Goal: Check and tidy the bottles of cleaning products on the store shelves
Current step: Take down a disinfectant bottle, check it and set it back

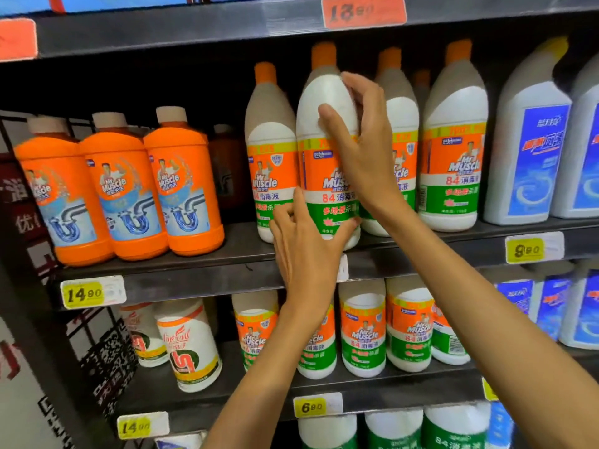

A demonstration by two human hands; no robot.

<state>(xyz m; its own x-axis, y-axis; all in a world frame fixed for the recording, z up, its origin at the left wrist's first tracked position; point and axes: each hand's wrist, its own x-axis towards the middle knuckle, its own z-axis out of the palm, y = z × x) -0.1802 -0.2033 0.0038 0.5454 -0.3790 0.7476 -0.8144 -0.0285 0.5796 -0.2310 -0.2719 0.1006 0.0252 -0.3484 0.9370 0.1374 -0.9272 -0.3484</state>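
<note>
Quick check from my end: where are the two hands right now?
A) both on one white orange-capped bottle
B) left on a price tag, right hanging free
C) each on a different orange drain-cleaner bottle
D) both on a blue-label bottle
A: the right hand grips the white bottle at its shoulder, and the left hand holds its base.

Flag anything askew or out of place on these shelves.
On the lower shelf, one white bottle with a red logo leans left, unlike its upright neighbours. The white Mr Muscle bottle gripped by both hands sits forward of its row. No spills visible.
</note>
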